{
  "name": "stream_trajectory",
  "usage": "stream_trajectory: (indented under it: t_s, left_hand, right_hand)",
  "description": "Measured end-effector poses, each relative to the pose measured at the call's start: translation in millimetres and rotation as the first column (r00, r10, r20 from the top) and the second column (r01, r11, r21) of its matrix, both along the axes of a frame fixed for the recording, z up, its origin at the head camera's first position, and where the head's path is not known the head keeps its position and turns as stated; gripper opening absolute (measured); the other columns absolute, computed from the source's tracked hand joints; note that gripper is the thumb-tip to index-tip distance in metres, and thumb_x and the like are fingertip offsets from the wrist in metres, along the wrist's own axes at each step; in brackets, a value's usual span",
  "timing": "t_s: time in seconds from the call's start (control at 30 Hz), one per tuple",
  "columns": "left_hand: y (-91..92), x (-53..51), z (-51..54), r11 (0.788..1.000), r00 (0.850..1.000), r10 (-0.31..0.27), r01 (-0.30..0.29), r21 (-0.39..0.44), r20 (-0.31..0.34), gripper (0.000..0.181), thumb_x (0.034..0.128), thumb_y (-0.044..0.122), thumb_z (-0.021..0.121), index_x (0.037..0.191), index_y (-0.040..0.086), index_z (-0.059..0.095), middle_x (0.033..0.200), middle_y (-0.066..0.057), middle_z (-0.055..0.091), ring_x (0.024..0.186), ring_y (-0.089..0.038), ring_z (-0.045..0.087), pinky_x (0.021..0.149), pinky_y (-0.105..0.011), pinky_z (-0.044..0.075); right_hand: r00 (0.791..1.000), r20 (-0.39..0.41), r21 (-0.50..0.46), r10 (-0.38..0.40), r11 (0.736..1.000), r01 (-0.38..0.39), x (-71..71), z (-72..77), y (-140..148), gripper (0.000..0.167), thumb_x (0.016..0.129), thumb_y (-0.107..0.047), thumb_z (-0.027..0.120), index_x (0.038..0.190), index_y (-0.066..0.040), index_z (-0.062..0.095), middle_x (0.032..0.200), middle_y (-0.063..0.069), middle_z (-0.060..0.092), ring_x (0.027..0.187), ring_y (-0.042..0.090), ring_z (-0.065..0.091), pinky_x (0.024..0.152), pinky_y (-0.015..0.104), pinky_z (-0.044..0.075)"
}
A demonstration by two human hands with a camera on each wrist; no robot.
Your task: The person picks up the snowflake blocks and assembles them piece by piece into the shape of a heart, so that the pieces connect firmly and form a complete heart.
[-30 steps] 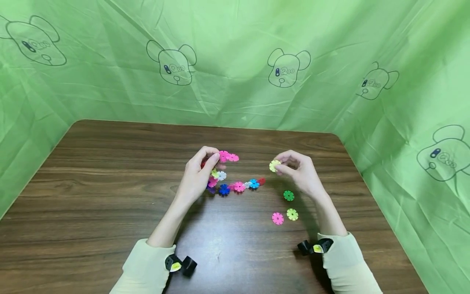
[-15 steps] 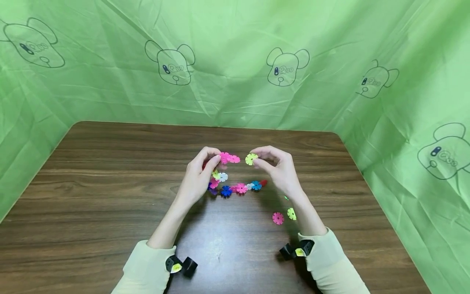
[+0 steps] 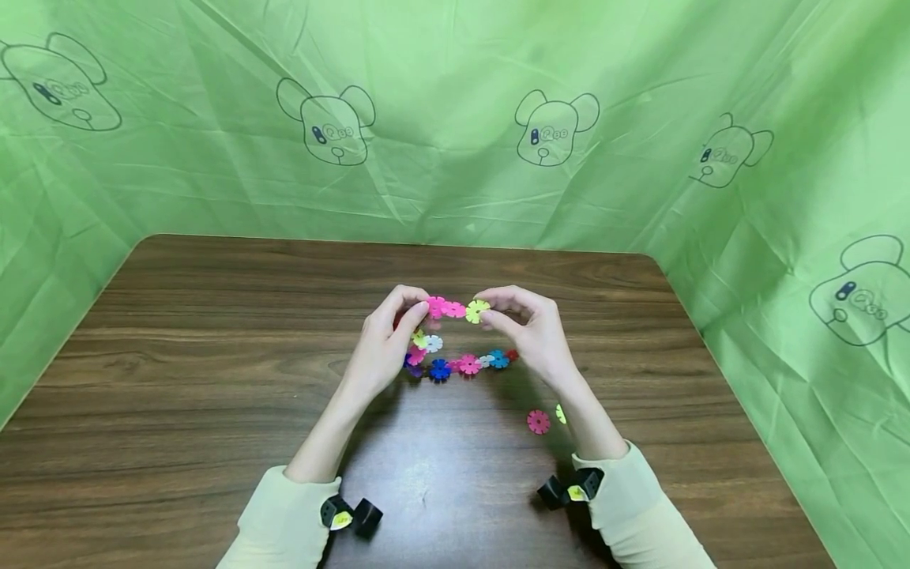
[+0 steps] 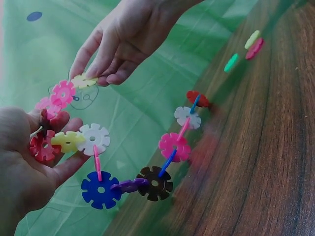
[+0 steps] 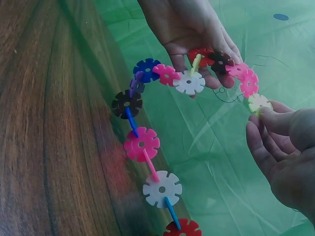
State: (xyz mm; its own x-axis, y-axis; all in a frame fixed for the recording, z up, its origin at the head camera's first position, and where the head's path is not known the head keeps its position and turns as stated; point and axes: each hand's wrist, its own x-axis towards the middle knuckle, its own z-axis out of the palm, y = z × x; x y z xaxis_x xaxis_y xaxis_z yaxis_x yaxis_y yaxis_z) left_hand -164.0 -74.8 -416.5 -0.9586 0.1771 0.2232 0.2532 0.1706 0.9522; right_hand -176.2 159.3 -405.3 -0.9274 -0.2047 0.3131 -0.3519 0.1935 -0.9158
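My left hand (image 3: 382,340) pinches a chain of interlocking notched plastic discs (image 3: 469,364) near one end. Two pink discs (image 3: 453,309) stick out past its thumb toward the right. Between thumb and fingers, my right hand (image 3: 536,332) holds a yellow-green notched disc (image 3: 477,311), its edge meeting the outermost pink disc. Whether their slots interlock I cannot tell. The rest of the chain hangs in a curve from the left hand, with a dark blue disc (image 4: 101,190), a brown disc (image 4: 155,183) and a red disc (image 4: 197,98) at its far end.
Loose on the wooden table (image 3: 213,379), below the right hand, lie a pink disc (image 3: 538,422) and a yellow-green disc (image 3: 561,413) partly behind the forearm. A loose green disc (image 4: 231,62) shows in the left wrist view. Green cloth (image 3: 455,158) encloses the table's back and sides.
The right hand has moved left with the yellow-green disc, up to the pink end of the chain. Its forearm now covers the loose green disc in the head view. The left hand stays nearly still.
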Motion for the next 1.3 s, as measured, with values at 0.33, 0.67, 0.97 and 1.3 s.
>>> stream_trajectory:
  t_s: [0.33,0.67,0.97,1.3]
  left_hand:
    - [1.0,-0.1,0.2,1.000,1.000,-0.016,0.016,0.020,0.010,0.019,0.1093,0.027,0.051,0.114,0.013,0.063,0.096,-0.010,0.074,0.094,-0.028,0.072,0.074,-0.025,0.054]
    - [0.9,2.2,1.1,0.996,1.000,-0.010,0.011,-0.087,0.009,0.035,0.1090,0.038,0.050,0.139,0.028,0.063,0.094,-0.004,0.063,0.079,-0.017,0.059,0.069,-0.027,0.049]
    - [3.2,4.2,0.6,0.995,0.998,0.058,-0.058,-0.083,-0.007,0.024,0.0965,0.048,0.069,0.113,0.032,0.077,0.089,0.005,0.061,0.068,-0.015,0.053,0.061,-0.024,0.042]
    - [4.4,5.1,1.1,0.995,0.995,0.057,-0.063,-0.078,-0.077,0.019,0.0984,0.040,0.069,0.111,0.029,0.078,0.092,0.004,0.066,0.065,-0.014,0.052,0.061,-0.023,0.042]
  right_hand:
    - [0.999,-0.035,0.026,0.016,1.000,-0.015,0.1,-0.3,-2.4,0.020,0.094,-0.002,0.072,0.113,-0.004,0.076,0.101,0.018,0.074,0.079,0.021,0.072,0.078,0.030,0.062]
    - [0.999,-0.033,-0.007,-0.038,0.999,0.037,0.5,1.1,-9.8,0.019,0.092,-0.004,0.076,0.111,-0.002,0.076,0.095,0.019,0.075,0.077,0.026,0.074,0.076,0.042,0.062]
    - [0.999,-0.048,-0.061,-0.014,0.998,0.011,-1.7,0.5,-17.4,0.013,0.090,0.003,0.075,0.103,0.005,0.075,0.096,0.024,0.075,0.079,0.014,0.075,0.075,0.032,0.063]
    - [0.998,-0.056,-0.025,-0.031,0.999,0.030,-4.6,3.6,-22.4,0.011,0.088,0.003,0.077,0.098,0.005,0.077,0.097,0.026,0.076,0.077,0.011,0.075,0.074,0.038,0.063]
